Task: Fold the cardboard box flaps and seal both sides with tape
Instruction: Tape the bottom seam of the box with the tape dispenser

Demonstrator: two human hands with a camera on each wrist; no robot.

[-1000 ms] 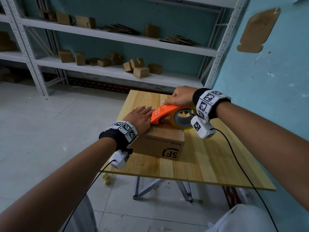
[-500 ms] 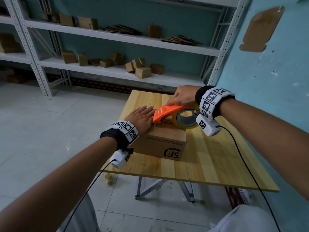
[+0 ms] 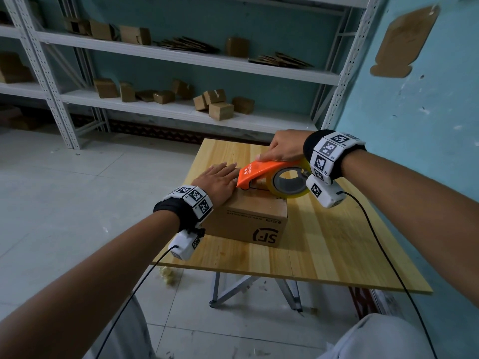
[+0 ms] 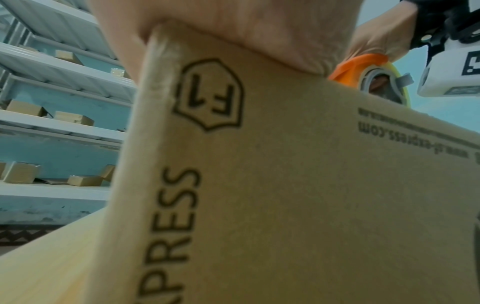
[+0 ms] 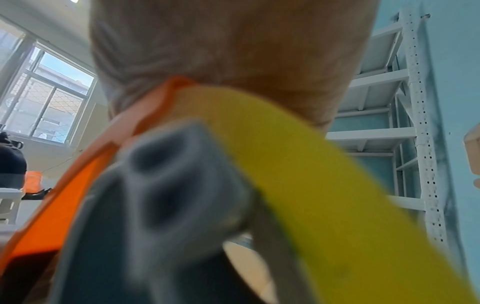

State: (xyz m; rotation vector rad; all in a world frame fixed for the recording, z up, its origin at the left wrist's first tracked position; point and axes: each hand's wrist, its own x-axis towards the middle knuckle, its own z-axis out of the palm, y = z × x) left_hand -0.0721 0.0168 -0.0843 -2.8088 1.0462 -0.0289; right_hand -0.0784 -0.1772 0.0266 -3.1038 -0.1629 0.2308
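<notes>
The light wooden desk (image 3: pixel 324 250) has open surface at 3 and 6 o'clock of the brown cardboard box (image 3: pixel 248 224). The box top is blocked: the left hand (image 3: pixel 217 182) lies flat across its 9 o'clock half, and the orange tape dispenser with a yellow tape roll (image 3: pixel 274 177), under the right hand (image 3: pixel 285 147), sits over its 1 o'clock part. The blue wall (image 3: pixel 427 151) stands close along the desk's 3 o'clock edge. White metal shelving (image 3: pixel 181 110) stands beyond at 12 o'clock.

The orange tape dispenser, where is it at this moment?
In the head view the tape dispenser rests on top of the cardboard box, gripped by the right hand, beside the left hand.
</notes>
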